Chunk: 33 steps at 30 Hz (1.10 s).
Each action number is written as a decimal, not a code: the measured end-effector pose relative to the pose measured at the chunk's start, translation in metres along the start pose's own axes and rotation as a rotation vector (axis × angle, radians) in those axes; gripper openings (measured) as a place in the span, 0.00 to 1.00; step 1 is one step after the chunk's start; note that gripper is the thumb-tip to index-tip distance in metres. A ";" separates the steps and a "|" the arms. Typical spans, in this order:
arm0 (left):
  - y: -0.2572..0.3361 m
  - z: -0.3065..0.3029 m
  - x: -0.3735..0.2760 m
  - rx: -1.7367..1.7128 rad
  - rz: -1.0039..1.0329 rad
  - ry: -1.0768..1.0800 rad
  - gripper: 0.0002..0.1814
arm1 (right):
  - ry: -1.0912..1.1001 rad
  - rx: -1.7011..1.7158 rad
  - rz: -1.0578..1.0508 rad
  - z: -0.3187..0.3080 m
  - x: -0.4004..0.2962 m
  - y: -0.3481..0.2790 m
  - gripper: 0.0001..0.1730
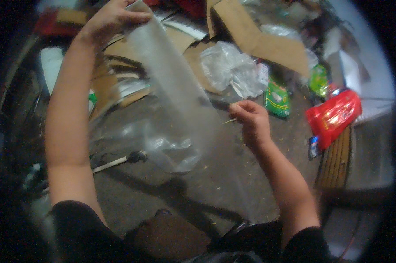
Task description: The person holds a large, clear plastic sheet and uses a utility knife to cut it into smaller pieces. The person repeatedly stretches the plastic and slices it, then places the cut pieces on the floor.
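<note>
My left hand [119, 16], at the top of the view, grips the upper end of a long, whitish translucent plastic strip [166, 65]. The strip slants down to the right and blurs towards its lower end. In my right hand [250, 120] is a thin dark tool [219, 104], perhaps a knife; blur hides its exact form. Its far end lies at the strip's right edge, and I cannot tell whether it touches or cuts into it. Below the strip, clear plastic film [175, 154] shows over the dark floor.
Cardboard pieces [277, 49] and a crumpled clear plastic bag [224, 65] lie ahead. To the right are a green packet [277, 98], a red shiny packet [336, 115], a small blue can [313, 147] and a slatted wooden piece [335, 161]. A pale stick with a dark end [119, 163] is at left.
</note>
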<state>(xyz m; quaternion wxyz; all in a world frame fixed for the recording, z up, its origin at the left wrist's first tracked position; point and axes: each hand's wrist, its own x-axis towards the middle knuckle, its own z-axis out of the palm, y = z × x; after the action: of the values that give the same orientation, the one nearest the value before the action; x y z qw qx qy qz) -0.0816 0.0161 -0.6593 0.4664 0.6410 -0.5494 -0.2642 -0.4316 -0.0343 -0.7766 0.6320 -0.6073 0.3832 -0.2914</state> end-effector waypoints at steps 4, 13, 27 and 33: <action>0.014 0.005 -0.004 -0.057 -0.050 0.046 0.09 | -0.092 0.042 -0.056 -0.007 0.002 0.004 0.13; 0.013 0.005 -0.008 -0.082 -0.039 0.051 0.10 | -0.104 0.079 0.002 -0.011 -0.004 0.020 0.12; 0.016 0.005 -0.010 0.037 -0.082 0.091 0.13 | -0.043 0.062 -0.023 0.028 0.006 0.001 0.09; 0.012 0.005 -0.010 0.020 -0.099 0.086 0.13 | -0.034 0.102 -0.030 0.015 0.005 0.002 0.10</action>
<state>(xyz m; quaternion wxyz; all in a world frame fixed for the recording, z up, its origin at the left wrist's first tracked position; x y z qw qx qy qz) -0.0938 0.0249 -0.6526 0.4695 0.6829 -0.4990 -0.2536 -0.4163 -0.0297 -0.7797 0.6640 -0.5848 0.3481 -0.3096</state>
